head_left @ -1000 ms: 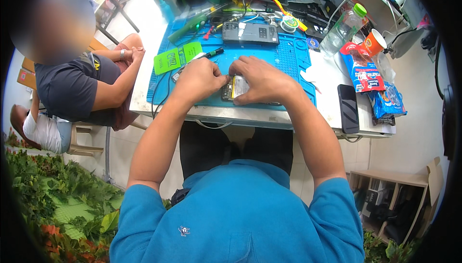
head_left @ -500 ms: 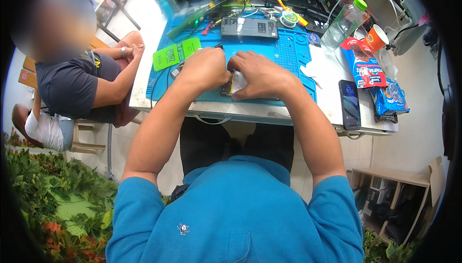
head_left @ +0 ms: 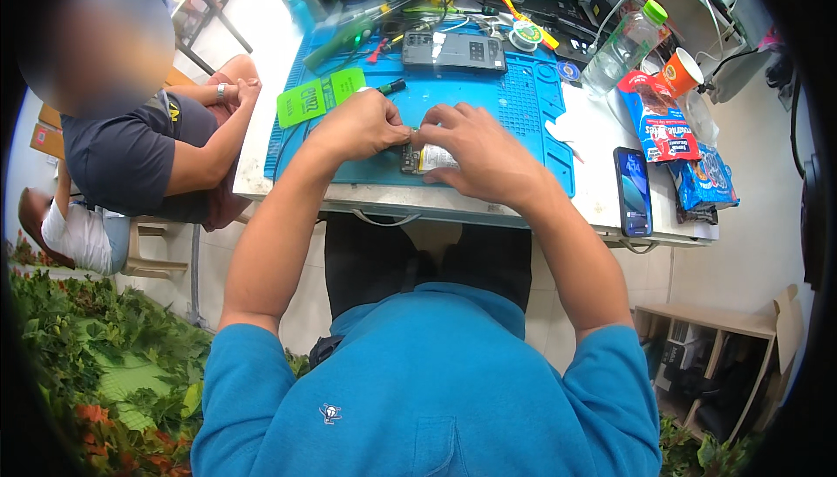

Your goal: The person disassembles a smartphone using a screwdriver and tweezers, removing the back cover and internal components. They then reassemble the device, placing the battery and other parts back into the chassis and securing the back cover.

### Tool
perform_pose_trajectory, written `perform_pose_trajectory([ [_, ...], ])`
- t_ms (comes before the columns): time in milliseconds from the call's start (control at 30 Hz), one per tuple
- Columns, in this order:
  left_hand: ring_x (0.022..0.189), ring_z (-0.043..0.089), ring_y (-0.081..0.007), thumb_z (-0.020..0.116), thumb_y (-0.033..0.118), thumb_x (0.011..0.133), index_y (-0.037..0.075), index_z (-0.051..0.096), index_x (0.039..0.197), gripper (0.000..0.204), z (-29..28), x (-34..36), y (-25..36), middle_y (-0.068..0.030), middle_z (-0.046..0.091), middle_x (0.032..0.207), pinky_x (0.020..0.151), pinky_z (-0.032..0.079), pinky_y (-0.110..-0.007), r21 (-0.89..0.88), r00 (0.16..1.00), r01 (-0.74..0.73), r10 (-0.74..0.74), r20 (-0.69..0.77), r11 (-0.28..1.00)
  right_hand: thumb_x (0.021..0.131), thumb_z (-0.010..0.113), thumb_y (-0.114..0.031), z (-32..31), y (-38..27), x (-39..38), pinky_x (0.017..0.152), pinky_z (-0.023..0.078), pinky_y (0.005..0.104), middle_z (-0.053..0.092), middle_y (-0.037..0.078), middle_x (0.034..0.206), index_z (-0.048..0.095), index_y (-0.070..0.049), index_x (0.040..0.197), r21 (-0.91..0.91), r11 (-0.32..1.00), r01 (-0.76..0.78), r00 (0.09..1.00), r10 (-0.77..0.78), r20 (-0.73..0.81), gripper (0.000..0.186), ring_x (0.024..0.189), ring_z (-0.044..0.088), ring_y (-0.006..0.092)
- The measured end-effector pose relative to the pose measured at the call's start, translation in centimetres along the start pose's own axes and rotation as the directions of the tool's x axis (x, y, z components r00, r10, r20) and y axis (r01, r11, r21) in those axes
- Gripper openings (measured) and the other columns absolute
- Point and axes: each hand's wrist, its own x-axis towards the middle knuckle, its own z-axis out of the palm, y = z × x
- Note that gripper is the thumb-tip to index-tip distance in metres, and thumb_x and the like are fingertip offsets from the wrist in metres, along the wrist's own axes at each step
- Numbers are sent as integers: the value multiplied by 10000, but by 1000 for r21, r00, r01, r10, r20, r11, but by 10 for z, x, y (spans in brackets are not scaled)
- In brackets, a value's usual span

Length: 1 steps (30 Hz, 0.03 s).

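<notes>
An opened phone (head_left: 435,159), its circuit board and silver battery exposed, lies near the front edge of a blue work mat (head_left: 301,150). My right hand (head_left: 484,150) curves over it from the right, thumb and fingers gripping it and covering much of it. At the phone's upper left corner, my left hand (head_left: 359,128) makes a pinch; whatever is between those fingertips is too small to tell. A dark stick-shaped tool with a green band (head_left: 393,87) shows just beyond the left hand; I cannot tell whether it lies there or is held.
Beyond my hands lies a dark phone back part (head_left: 454,51). A green card (head_left: 319,99) sits left, with tools and a solder spool (head_left: 524,35) behind. At right stand a bottle (head_left: 623,48), orange cup (head_left: 680,71), snack packs (head_left: 660,119) and phone (head_left: 634,191). Someone sits left.
My left hand has shifted slightly, its fingertips now pinched at the phone's corner. The right fingers have shifted a little, showing more of the battery. The phone at right has its screen lit brighter.
</notes>
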Motion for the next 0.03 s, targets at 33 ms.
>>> perform_pose_trajectory([
  [33, 616, 633, -213, 851, 265, 852, -14, 821, 843, 281, 0, 0, 0, -149, 703, 683, 643, 524, -392, -2, 1000, -2, 2, 1, 1000, 801, 979, -414, 5, 3, -4, 1131, 505, 501, 706, 140, 1383, 709, -174, 1402, -18, 1000, 24, 1000, -24, -10, 701, 1292, 657, 387],
])
